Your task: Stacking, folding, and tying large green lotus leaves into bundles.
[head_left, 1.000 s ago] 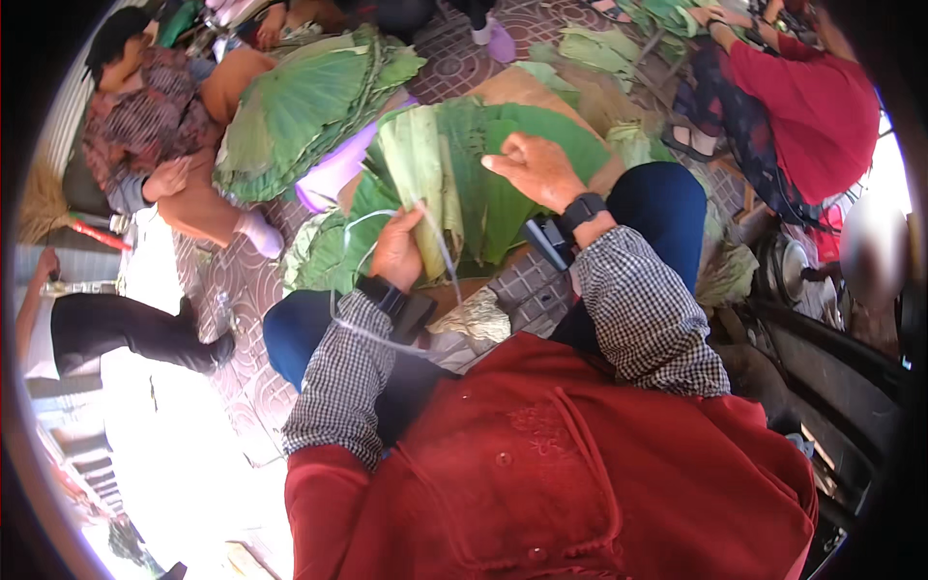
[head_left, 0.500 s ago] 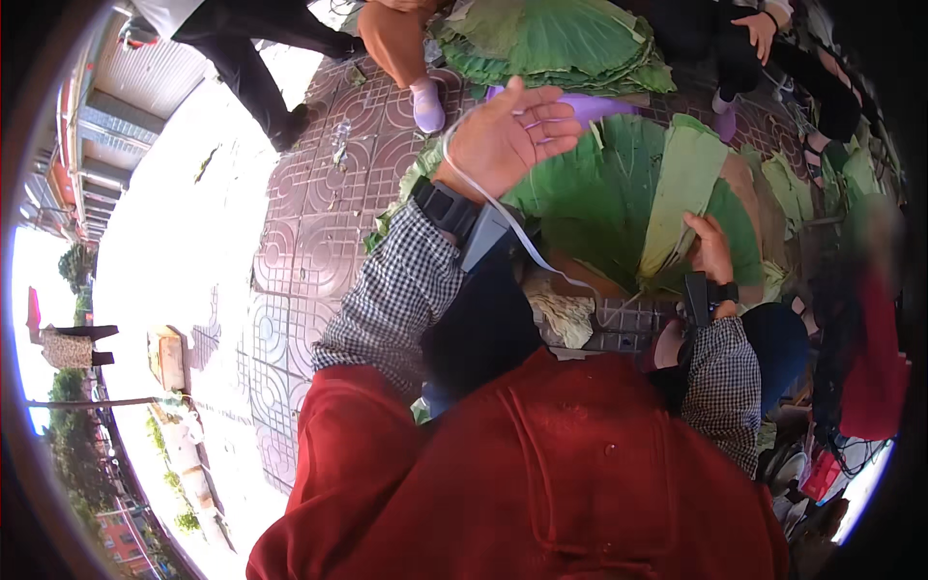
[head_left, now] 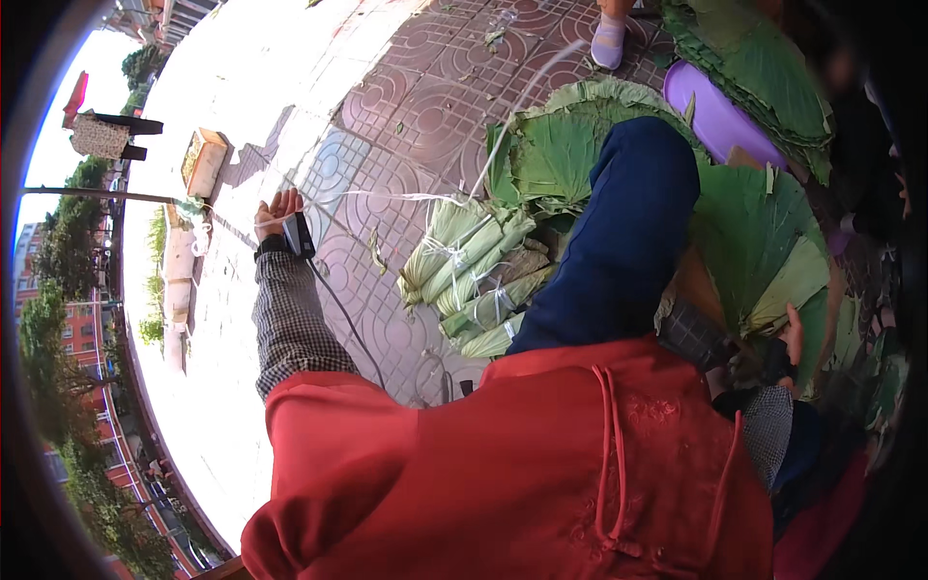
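My left hand (head_left: 277, 211) is held out at the left, palm up with fingers curled, and a thin white plastic strip (head_left: 411, 196) passes round it. The strip runs right to tied bundles of folded pale-green leaves (head_left: 469, 253) on the paving; another length rises beyond them. At the lower right, my right hand (head_left: 792, 336) is closed at the edge of a folded pale leaf (head_left: 795, 290), its fingers only partly visible. That leaf lies on large, fanned green leaves (head_left: 749, 232) beside my navy-trousered knee (head_left: 646, 193).
Another pile of big leaves (head_left: 561, 145) lies beyond my knee. A purple basin (head_left: 720, 111) and a further leaf stack (head_left: 754, 77) stand at the far right. Someone's lilac shoe (head_left: 608, 41) is on the tiles. A planter box (head_left: 203, 164) is at the left.
My left hand has swung far out to the left, drawing the white strip with it. The view has turned left, bringing the tied bundles into sight. My right hand stays by the leaves.
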Action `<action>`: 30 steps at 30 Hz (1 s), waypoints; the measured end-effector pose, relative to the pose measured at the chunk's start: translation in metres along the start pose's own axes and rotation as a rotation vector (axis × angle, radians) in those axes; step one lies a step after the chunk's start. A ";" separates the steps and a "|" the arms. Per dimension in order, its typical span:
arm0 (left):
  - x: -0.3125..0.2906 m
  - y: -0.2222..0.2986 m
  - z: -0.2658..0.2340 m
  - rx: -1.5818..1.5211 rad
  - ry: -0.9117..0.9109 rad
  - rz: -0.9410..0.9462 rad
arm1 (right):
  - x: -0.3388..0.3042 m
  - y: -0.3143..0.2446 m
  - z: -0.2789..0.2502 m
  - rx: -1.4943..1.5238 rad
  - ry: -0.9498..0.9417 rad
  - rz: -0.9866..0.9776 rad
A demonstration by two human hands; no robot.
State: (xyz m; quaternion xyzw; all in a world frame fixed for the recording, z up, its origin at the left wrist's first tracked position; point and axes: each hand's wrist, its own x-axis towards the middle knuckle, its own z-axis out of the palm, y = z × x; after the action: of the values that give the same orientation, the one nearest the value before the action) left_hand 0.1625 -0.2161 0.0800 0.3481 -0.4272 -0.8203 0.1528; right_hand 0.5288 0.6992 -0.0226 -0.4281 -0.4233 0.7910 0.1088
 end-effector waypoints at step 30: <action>-0.385 -0.305 0.379 0.817 -1.724 -0.026 | -0.003 0.011 0.037 -0.898 0.646 -0.659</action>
State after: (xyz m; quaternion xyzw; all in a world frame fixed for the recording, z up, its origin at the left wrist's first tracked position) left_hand 0.1847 0.3996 0.1526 -0.3451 -0.6423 -0.5837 -0.3572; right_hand 0.5044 0.6693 -0.0186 -0.4962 -0.7685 0.2930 0.2782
